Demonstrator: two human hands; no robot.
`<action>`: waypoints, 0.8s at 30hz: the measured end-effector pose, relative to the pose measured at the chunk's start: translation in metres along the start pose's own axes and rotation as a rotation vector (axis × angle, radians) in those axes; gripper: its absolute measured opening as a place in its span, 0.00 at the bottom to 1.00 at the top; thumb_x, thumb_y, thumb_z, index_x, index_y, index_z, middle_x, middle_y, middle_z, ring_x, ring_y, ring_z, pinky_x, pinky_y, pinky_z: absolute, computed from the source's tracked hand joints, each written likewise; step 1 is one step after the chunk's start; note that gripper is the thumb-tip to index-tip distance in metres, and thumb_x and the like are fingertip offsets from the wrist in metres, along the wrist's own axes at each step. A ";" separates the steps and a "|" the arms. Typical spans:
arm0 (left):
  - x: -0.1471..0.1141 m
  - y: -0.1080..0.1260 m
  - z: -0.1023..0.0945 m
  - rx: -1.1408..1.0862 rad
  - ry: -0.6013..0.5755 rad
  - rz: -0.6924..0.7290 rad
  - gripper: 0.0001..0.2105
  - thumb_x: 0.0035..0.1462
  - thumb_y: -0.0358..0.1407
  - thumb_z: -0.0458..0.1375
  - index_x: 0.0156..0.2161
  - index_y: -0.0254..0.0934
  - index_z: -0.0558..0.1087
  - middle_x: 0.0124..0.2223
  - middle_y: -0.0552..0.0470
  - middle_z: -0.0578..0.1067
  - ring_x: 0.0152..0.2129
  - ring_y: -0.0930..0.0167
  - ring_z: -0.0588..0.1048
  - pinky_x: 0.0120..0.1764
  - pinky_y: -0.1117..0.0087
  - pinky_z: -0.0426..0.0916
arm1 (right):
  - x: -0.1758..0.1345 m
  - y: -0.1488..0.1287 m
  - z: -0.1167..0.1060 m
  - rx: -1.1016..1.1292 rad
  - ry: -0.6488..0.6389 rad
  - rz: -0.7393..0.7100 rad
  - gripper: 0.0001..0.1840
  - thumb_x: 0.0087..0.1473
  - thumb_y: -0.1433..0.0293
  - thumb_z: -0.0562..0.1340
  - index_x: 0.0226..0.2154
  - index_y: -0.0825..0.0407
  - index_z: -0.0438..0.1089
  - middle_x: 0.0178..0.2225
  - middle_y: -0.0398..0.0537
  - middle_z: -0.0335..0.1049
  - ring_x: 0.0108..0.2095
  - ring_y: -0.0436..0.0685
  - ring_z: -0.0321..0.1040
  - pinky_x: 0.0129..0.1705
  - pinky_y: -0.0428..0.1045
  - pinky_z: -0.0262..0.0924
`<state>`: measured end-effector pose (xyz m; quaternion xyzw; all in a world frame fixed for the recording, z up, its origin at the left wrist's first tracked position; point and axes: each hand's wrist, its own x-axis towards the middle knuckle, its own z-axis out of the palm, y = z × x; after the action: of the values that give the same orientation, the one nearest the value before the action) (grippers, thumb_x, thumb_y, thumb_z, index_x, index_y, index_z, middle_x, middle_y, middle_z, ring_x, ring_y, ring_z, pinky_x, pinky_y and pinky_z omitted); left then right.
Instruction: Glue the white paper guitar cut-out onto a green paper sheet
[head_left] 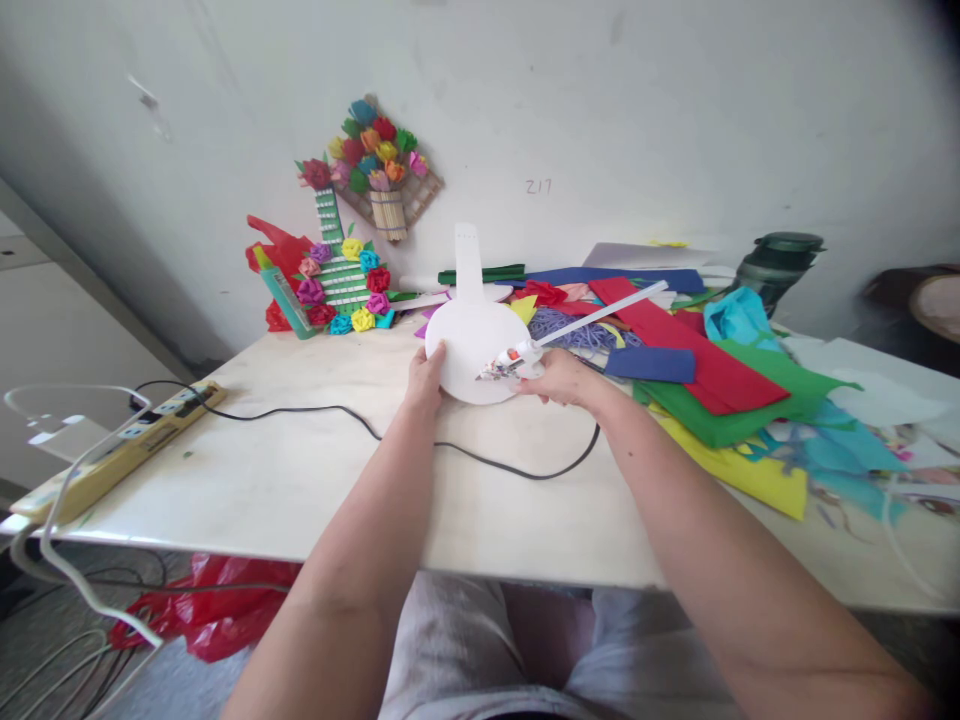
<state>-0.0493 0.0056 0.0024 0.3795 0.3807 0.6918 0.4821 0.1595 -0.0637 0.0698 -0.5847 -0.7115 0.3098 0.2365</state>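
My left hand [427, 378] grips the left edge of a white card cutout [469, 335], its thumb lying on the front face. The cutout has a round body and a long straight neck that points up toward the wall. At the cutout's lower right, my right hand [562, 380] is closed around a hot glue gun [517, 358]. The gun's nozzle points left, over the face of the card, and I cannot tell whether it touches. A long white glue stick [607, 313] sticks out of its back, up to the right.
Coloured crepe paper [720, 380] is heaped on the right, near a dark green bottle [780, 265]. A guitar-shaped craft with paper roses [345, 280] and a glue bottle [285, 295] stand at the back left. A black cord [300, 408] crosses the table from a power strip [127, 450].
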 end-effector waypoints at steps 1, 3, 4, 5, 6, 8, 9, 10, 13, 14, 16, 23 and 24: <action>0.000 0.000 0.000 -0.001 0.003 -0.002 0.14 0.46 0.38 0.60 0.39 0.34 0.69 0.37 0.46 0.75 0.32 0.67 0.74 0.39 0.62 0.69 | 0.001 0.001 0.000 -0.003 -0.003 -0.001 0.12 0.37 0.64 0.64 0.23 0.56 0.66 0.12 0.40 0.59 0.11 0.45 0.53 0.10 0.40 0.45; -0.001 0.001 0.001 -0.002 0.010 -0.005 0.14 0.46 0.38 0.60 0.39 0.34 0.69 0.37 0.46 0.75 0.32 0.67 0.74 0.38 0.62 0.69 | 0.002 0.003 0.001 -0.010 -0.007 -0.002 0.12 0.37 0.64 0.64 0.23 0.56 0.66 0.12 0.40 0.60 0.11 0.45 0.53 0.10 0.40 0.45; -0.001 0.001 0.001 -0.001 0.014 -0.008 0.14 0.46 0.38 0.60 0.39 0.34 0.69 0.37 0.46 0.75 0.32 0.67 0.74 0.39 0.62 0.69 | 0.003 0.003 0.001 -0.013 -0.008 -0.003 0.13 0.37 0.63 0.64 0.23 0.56 0.66 0.12 0.40 0.60 0.11 0.45 0.53 0.10 0.40 0.45; -0.001 0.001 0.001 0.000 0.017 -0.010 0.14 0.46 0.38 0.60 0.39 0.34 0.69 0.37 0.46 0.75 0.32 0.67 0.74 0.39 0.63 0.69 | 0.003 0.004 0.001 -0.016 -0.008 -0.005 0.13 0.38 0.63 0.64 0.23 0.56 0.66 0.12 0.40 0.60 0.11 0.45 0.53 0.10 0.40 0.46; -0.001 0.001 0.001 -0.001 0.020 -0.012 0.15 0.46 0.38 0.60 0.39 0.34 0.69 0.36 0.46 0.75 0.32 0.67 0.74 0.39 0.63 0.69 | 0.004 0.005 0.001 -0.016 -0.009 -0.007 0.13 0.38 0.63 0.64 0.23 0.56 0.66 0.12 0.40 0.60 0.11 0.45 0.53 0.10 0.40 0.46; -0.001 0.001 0.001 0.000 0.020 -0.014 0.15 0.46 0.38 0.60 0.39 0.34 0.69 0.36 0.46 0.75 0.32 0.67 0.74 0.39 0.63 0.69 | 0.004 0.006 0.002 -0.016 -0.010 -0.010 0.13 0.38 0.63 0.63 0.24 0.56 0.66 0.12 0.40 0.59 0.11 0.45 0.53 0.10 0.40 0.46; -0.001 0.001 0.001 0.003 0.019 -0.014 0.15 0.45 0.38 0.60 0.39 0.34 0.69 0.36 0.45 0.75 0.32 0.67 0.74 0.39 0.63 0.69 | 0.004 0.006 0.002 -0.016 -0.012 -0.013 0.13 0.38 0.63 0.63 0.24 0.56 0.67 0.12 0.39 0.59 0.11 0.45 0.53 0.10 0.40 0.46; 0.000 0.001 0.001 0.005 0.018 -0.013 0.15 0.45 0.38 0.60 0.39 0.34 0.69 0.36 0.45 0.75 0.32 0.67 0.74 0.39 0.63 0.69 | 0.004 0.006 0.002 -0.016 -0.014 -0.016 0.12 0.38 0.63 0.63 0.24 0.56 0.67 0.12 0.39 0.59 0.11 0.45 0.53 0.11 0.40 0.46; 0.000 0.000 0.000 0.008 0.014 -0.012 0.15 0.45 0.38 0.60 0.39 0.33 0.69 0.37 0.45 0.75 0.31 0.67 0.74 0.38 0.64 0.69 | 0.003 0.005 0.002 -0.014 -0.013 -0.013 0.12 0.38 0.63 0.63 0.24 0.56 0.67 0.12 0.39 0.59 0.11 0.44 0.53 0.11 0.40 0.46; 0.000 0.000 0.000 0.007 0.014 -0.011 0.15 0.45 0.38 0.60 0.40 0.33 0.69 0.37 0.45 0.75 0.31 0.68 0.74 0.38 0.64 0.69 | 0.003 0.004 0.002 -0.012 -0.012 -0.008 0.12 0.38 0.63 0.63 0.24 0.56 0.67 0.12 0.39 0.59 0.11 0.44 0.53 0.11 0.40 0.46; 0.001 -0.001 0.000 0.005 0.008 -0.009 0.15 0.46 0.38 0.60 0.40 0.34 0.69 0.36 0.46 0.75 0.31 0.68 0.74 0.38 0.64 0.69 | 0.003 0.004 0.002 -0.011 -0.010 0.003 0.13 0.38 0.63 0.63 0.24 0.56 0.67 0.11 0.40 0.59 0.11 0.45 0.54 0.11 0.40 0.46; 0.003 -0.003 -0.001 -0.003 0.000 0.004 0.15 0.46 0.39 0.60 0.39 0.34 0.69 0.37 0.46 0.75 0.32 0.67 0.74 0.39 0.64 0.69 | 0.003 0.003 0.003 -0.006 -0.007 0.000 0.12 0.38 0.64 0.63 0.25 0.56 0.67 0.11 0.39 0.58 0.11 0.44 0.53 0.11 0.39 0.46; 0.003 -0.003 -0.001 -0.003 0.001 0.005 0.15 0.46 0.39 0.60 0.39 0.34 0.69 0.37 0.46 0.75 0.32 0.67 0.74 0.39 0.64 0.69 | 0.003 0.003 0.003 -0.005 -0.007 -0.001 0.12 0.38 0.64 0.63 0.25 0.56 0.67 0.11 0.39 0.58 0.11 0.44 0.53 0.11 0.39 0.46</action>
<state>-0.0501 0.0087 -0.0003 0.3792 0.3792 0.6937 0.4808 0.1585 -0.0610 0.0651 -0.5837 -0.7134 0.3100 0.2329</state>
